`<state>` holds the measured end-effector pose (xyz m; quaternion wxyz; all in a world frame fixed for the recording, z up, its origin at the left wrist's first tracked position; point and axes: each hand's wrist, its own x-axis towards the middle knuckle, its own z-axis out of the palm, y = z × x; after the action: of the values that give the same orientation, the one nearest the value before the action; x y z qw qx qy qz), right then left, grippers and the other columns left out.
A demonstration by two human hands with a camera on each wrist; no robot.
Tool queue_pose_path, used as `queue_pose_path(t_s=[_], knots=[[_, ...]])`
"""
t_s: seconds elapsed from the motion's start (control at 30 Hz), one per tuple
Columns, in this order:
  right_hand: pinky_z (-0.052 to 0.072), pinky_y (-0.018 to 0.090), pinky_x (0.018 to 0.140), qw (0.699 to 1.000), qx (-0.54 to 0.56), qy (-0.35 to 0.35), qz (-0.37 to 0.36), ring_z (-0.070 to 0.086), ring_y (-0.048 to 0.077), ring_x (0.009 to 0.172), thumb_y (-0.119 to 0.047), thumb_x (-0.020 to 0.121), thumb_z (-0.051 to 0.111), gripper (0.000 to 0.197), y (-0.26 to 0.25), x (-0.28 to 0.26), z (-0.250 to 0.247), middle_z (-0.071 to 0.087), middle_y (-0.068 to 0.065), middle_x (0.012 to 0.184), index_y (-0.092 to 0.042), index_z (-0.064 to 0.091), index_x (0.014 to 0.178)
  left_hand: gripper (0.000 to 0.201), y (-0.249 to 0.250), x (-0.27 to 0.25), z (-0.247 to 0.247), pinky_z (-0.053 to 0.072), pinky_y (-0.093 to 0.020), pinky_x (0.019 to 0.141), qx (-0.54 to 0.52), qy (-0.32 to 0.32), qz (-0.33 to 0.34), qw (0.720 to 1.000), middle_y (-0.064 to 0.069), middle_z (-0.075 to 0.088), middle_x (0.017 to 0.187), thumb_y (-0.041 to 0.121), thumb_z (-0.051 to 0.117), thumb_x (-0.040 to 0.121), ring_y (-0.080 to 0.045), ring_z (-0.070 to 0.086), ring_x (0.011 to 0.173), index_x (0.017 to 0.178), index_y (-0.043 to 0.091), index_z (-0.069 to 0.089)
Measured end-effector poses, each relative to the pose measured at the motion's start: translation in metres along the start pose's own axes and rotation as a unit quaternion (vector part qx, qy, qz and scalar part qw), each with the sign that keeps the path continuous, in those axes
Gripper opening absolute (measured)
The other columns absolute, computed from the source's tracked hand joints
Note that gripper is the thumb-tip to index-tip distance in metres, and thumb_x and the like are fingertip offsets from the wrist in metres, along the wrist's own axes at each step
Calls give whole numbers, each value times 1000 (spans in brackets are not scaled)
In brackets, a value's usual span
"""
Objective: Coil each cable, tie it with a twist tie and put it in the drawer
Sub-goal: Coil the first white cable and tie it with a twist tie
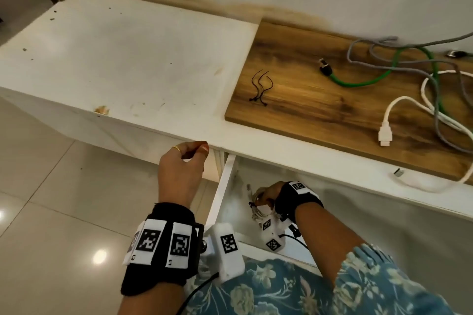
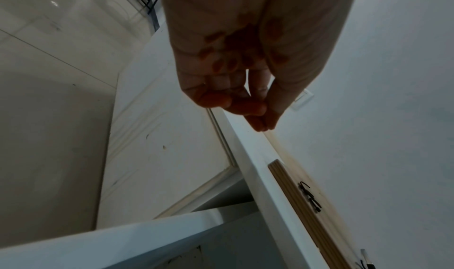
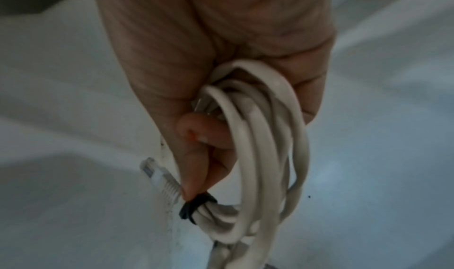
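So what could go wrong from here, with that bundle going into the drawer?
1. The coiled white cable in the right hand has one twist tie; its connector sticks out and might snag the drawer wall.
2. The green cable, grey cable and loose white cable on the wooden board overlap, so pulling one may drag the others.

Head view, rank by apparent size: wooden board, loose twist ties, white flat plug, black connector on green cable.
1. wooden board, by far the largest.
2. loose twist ties, taken as a spread bunch.
3. white flat plug and black connector: nearly alike. The plug sits closer to the camera, so these stay unranked.
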<state>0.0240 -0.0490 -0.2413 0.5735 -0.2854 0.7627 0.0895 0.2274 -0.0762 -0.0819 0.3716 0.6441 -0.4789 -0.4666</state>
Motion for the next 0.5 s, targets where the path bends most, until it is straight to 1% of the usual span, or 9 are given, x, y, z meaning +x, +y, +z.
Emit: queue_pose_path(t_s=[0.07, 0.1, 0.17, 0.23, 0.27, 0.37, 0.43, 0.47, 0.5], knots=[[49, 28, 76, 1000, 27, -11, 11, 56, 17, 73, -41, 76, 75, 30, 6, 5, 3, 56, -2, 69, -22, 57, 62, 10, -1, 1, -1, 49, -26, 79, 4, 7, -3, 1000, 3, 66, 90, 22, 65, 88, -14, 59, 74, 96, 19, 70], [49, 28, 75, 998, 48, -26, 15, 57, 19, 75, -39, 75, 75, 30, 8, 5, 4, 57, 1, 70, -19, 57, 63, 10, -1, 1, -1, 49, -27, 81, 6, 9, -5, 1000, 3, 67, 90, 23, 65, 88, -13, 58, 73, 96, 19, 70], [49, 26, 65, 994, 92, -43, 29, 58, 21, 71, -32, 75, 77, 29, 15, 3, 7, 58, 4, 72, -13, 57, 65, 8, -1, 0, -1, 49, -28, 82, 7, 10, -7, 1000, 3, 68, 91, 22, 66, 88, -13, 58, 74, 94, 20, 70], [45, 23, 53, 992, 105, -56, 31, 57, 20, 66, -26, 76, 77, 28, 19, -1, 10, 58, 6, 73, -11, 57, 65, 5, 0, -1, 1, 50, -31, 86, 7, 8, -7, 1000, 5, 67, 89, 21, 66, 87, -12, 58, 78, 91, 22, 69], [43, 23, 51, 992, 108, -57, 33, 57, 19, 66, -26, 76, 77, 27, 20, -3, 12, 59, 6, 73, -11, 57, 65, 5, 0, -2, 1, 50, -31, 87, 5, 7, -8, 1000, 7, 67, 87, 21, 66, 87, -11, 58, 78, 90, 23, 69], [43, 22, 52, 991, 114, -60, 20, 54, 15, 65, -24, 80, 74, 25, 20, -4, 21, 57, 2, 70, -15, 56, 64, 4, 1, -4, 2, 51, -32, 87, 10, 0, -5, 1000, 9, 66, 84, 20, 66, 87, -9, 56, 75, 88, 23, 69], [44, 23, 61, 989, 126, -75, 20, 52, 13, 64, -23, 81, 72, 24, 20, -1, 29, 55, 0, 70, -17, 56, 65, 5, 1, -5, 2, 51, -33, 89, 12, 0, -3, 1000, 8, 66, 84, 20, 66, 87, -9, 57, 77, 88, 23, 69], [44, 25, 64, 988, 131, -77, 21, 51, 14, 61, -24, 80, 73, 27, 20, 2, 33, 56, 1, 66, -17, 57, 60, 5, 1, -5, 2, 51, -34, 89, 12, 0, -3, 1000, 8, 66, 84, 20, 66, 87, -9, 57, 77, 88, 24, 69], [43, 26, 64, 989, 128, -73, 19, 50, 14, 57, -26, 79, 74, 33, 19, 2, 36, 56, 0, 58, -17, 58, 52, 5, 1, -4, 2, 50, -34, 90, 12, 0, -4, 1000, 8, 66, 84, 20, 66, 87, -9, 57, 77, 87, 24, 69]])
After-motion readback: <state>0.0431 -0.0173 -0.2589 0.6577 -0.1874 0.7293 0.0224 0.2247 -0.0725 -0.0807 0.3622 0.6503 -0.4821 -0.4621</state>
